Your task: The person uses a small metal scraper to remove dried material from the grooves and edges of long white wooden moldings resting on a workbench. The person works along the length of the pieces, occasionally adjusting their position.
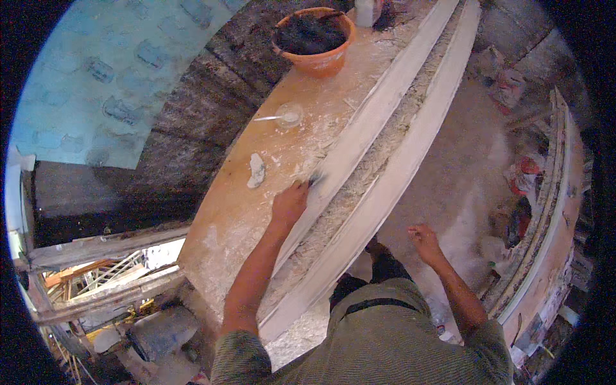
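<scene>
My left hand [290, 201] is closed on a small dark brush-like tool [316, 178], its end blurred against the near-white long strip [359, 135]. This strip lies lengthwise along the wooden table [240, 212]. A second pale strip [410, 160] runs beside it at the table's right edge, with a rough, crumbly band [378, 154] between the two. My right hand [425, 244] hangs in the air to the right of the table, fingers loosely bent and apart, with nothing visible in them. Left of the strips are a white lump [256, 171] and a small round dish [290, 116] with a pale stick.
An orange basin [321, 63] with dark contents stands at the table's far end, near a white container [367, 11]. Another long pale-edged piece [545, 237] stands along the right side. A dark cylindrical container [163, 332] sits at lower left. Dust covers the floor [443, 160].
</scene>
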The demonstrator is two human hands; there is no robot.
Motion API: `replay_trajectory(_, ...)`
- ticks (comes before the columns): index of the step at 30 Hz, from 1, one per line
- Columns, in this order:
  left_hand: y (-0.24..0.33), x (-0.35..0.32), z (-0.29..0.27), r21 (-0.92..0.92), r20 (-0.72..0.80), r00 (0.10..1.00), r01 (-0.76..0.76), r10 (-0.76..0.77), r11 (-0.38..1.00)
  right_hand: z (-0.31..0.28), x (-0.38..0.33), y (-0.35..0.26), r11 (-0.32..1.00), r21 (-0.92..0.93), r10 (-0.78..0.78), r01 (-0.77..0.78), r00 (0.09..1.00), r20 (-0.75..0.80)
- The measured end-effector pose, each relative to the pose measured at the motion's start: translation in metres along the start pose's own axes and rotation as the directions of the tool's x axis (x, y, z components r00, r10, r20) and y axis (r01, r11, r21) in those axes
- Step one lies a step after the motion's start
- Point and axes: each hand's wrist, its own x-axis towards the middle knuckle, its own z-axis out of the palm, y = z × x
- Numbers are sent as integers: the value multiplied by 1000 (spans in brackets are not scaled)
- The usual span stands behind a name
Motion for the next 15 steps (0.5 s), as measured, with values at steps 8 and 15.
replay_trajectory(8,-6,-2,10,-533,-358,932,-158,-52,831,-6,7,-22,978,112,165,-176,981,102)
replay_trajectory(15,-33,-140,38,-776,324,791,536,-520,332,10,-31,9,999,16,-38,41,989,-145)
